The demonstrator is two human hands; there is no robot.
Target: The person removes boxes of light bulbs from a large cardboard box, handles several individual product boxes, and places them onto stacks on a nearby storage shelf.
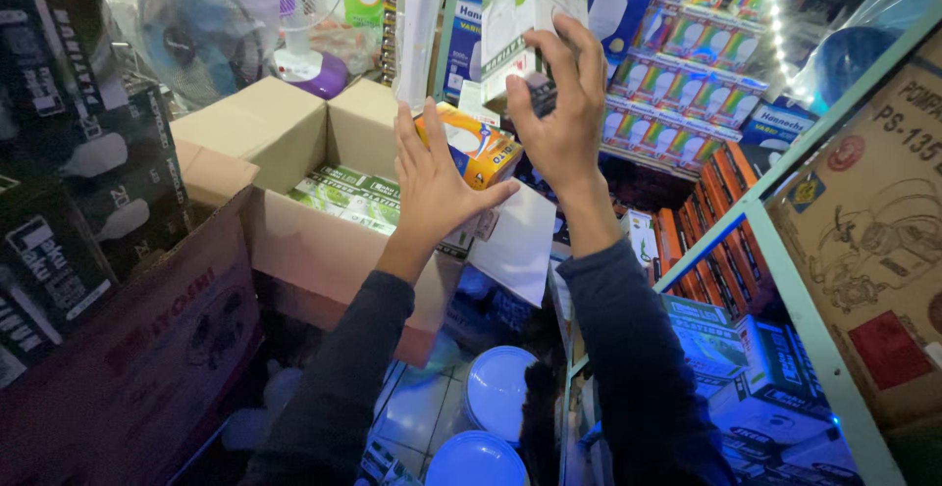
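My right hand (561, 113) is raised and grips a white and green bulb box (525, 15) from behind, fingers curled over its lower edge. My left hand (432, 180) hangs just left of it, fingers spread and holding nothing, over the right corner of an open cardboard carton (294, 241). Inside the carton lie several green and white bulb boxes (348, 195). An orange and white box (476, 145) sits between my two hands, behind the left one.
Shelves (765, 221) on the right hold rows of small orange and coloured boxes. Dark boxes stack at the left (78, 172). A wrapped fan (196, 35) stands behind the carton. Blue round lids (496, 388) lie on the tiled floor below.
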